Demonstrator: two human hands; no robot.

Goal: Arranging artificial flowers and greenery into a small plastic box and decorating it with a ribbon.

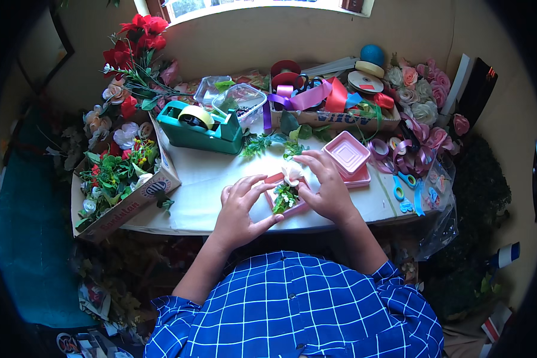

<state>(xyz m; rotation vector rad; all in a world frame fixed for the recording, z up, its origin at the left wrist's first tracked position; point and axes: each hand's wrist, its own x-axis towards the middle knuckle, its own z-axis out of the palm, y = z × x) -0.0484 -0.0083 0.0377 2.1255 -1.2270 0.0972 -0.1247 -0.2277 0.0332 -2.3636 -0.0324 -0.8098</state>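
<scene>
On the white-covered table point(192, 174) a small pink box point(302, 209) holds a white artificial flower point(291, 173) and a sprig of green leaves with tiny white blossoms point(285, 199). My left hand point(241, 210) spans the box's left side, thumb at the near corner and fingertips at the far left edge. From the right, my right hand point(324, 188) has its thumb and fingers around the white flower; the exact contact is partly hidden. A reddish strip point(275, 178) shows at the box's far left side. Behind my right hand, a square pink container point(347, 153) rests on another pink piece point(359, 177).
A green tape dispenser point(201, 129) stands behind my left hand. Artificial flowers fill a cardboard box point(125, 212) at left. Ribbons fill another carton point(295, 120) at the back. Blue-handled scissors point(402, 181) and ribbon rolls point(379, 148) lie at right, beside a plastic bag point(443, 219).
</scene>
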